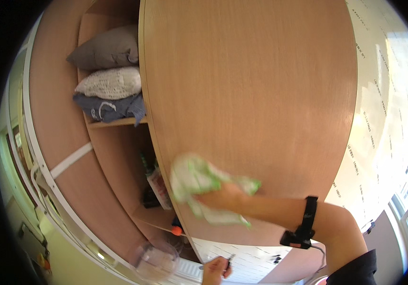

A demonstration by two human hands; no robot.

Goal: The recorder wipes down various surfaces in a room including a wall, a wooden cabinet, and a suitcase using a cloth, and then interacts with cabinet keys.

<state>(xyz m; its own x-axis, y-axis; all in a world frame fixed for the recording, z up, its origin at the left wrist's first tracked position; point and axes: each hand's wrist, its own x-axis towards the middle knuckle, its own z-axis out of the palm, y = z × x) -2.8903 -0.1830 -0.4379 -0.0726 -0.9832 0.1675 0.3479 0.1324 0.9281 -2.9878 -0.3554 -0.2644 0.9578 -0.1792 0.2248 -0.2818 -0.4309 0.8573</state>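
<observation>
My right hand [227,196] grips a white and green cloth [193,174], blurred, against the lower left part of a wood-grain cabinet side panel [246,99]. The cloth lies close to the panel's vertical edge, beside the open shelves. A black strap [309,213] with a small device and a cable circles my right forearm. At the bottom, my left hand [215,269] is closed around a small, thin dark object [229,262]; its kind cannot be made out. Behind that hand is a white sheet with printed marks [250,258].
Left of the panel, a shelf holds a grey cushion [107,50], a white knitted cushion [113,83] and folded blue fabric [114,107]. Below are dark items and an orange-tipped object [176,231]. A clear round container [157,263] stands low. Film-covered surface [368,107] and windows are right.
</observation>
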